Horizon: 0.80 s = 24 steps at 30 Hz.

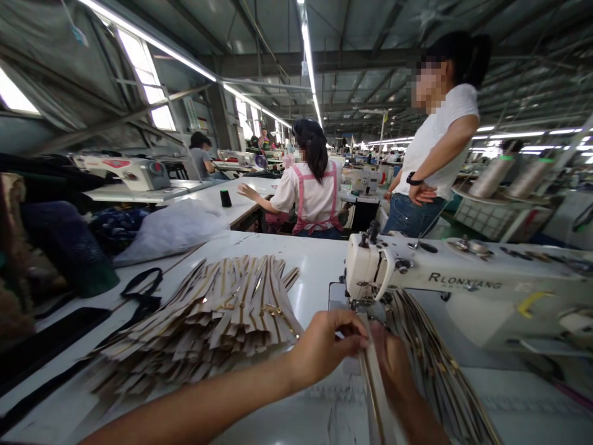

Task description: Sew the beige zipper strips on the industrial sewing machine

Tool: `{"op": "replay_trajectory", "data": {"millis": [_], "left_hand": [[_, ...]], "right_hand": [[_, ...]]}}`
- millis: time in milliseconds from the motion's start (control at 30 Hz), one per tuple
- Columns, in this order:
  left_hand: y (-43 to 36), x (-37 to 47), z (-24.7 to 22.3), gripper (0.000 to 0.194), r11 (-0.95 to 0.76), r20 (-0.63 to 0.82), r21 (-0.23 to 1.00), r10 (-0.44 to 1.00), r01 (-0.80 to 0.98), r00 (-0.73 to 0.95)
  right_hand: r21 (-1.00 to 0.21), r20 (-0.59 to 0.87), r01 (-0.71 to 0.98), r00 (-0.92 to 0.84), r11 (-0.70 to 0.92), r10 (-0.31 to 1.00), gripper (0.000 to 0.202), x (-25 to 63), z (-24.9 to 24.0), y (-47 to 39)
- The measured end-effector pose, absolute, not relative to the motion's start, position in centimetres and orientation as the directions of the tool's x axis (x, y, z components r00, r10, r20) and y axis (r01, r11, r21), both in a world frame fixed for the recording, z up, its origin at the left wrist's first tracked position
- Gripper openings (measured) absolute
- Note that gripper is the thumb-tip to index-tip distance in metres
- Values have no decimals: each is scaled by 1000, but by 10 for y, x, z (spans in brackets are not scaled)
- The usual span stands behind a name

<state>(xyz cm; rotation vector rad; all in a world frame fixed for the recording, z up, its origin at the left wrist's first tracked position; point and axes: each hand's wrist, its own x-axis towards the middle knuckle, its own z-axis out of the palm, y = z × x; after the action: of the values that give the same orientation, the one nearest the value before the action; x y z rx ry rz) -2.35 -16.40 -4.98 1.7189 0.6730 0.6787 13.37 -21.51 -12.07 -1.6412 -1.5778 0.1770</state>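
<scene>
Across the white table (319, 259) the sewing machine (467, 290) is stretching away to the far right of the fingers, its head rising just beyond the fingertips, with "RLONXIANG" lettered on its arm. Left of the fingers, near but apart from them, a big fanned pile of beige zipper strips (217, 315) is lying on the table, and farther left again black scissors (141, 293) are resting by a white plastic bag (171, 232). Right of the fingers, a second bundle of sewn strips (440, 371) is trailing down from the needle area toward the near edge.

Beyond the machine, a person in a white top (440, 142) is standing with a hand on the hip, and another in a pink apron (312, 185) is sitting with their back turned at the next table.

Just before the needle, the left hand (324, 349) is curling in, thumb and fingers pinched closed on the top of a single zipper strip (373, 383), which is running from the fingertips down toward the near edge. The right hand (393, 364) is lying against that same strip from the other side, blurred, so I cannot tell how tightly its fingers are closing.
</scene>
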Motion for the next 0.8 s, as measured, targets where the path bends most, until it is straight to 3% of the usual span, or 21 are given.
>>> {"op": "replay_trajectory", "data": {"millis": [100, 233, 400, 500, 800], "left_hand": [[-149, -16, -93, 6, -267, 86, 939, 792, 217, 605], [-133, -9, -115, 13, -385, 122, 850, 808, 360, 576], [-132, -11, -112, 14, -703, 258, 511, 675, 496, 691], [-133, -15, -114, 17, -787, 291, 394, 596, 474, 748], [-126, -21, -120, 31, -871, 248, 282, 470, 401, 847]], "right_hand": [[-725, 337, 669, 143, 160, 931, 40, 131, -121, -214], [-675, 309, 733, 173, 87, 935, 25, 128, -129, -209], [-529, 333, 849, 202, 6, 921, 23, 132, -136, -206], [-537, 311, 844, 219, -20, 925, 22, 133, -136, -206], [-550, 343, 835, 220, 6, 913, 23, 134, -144, -202]]}}
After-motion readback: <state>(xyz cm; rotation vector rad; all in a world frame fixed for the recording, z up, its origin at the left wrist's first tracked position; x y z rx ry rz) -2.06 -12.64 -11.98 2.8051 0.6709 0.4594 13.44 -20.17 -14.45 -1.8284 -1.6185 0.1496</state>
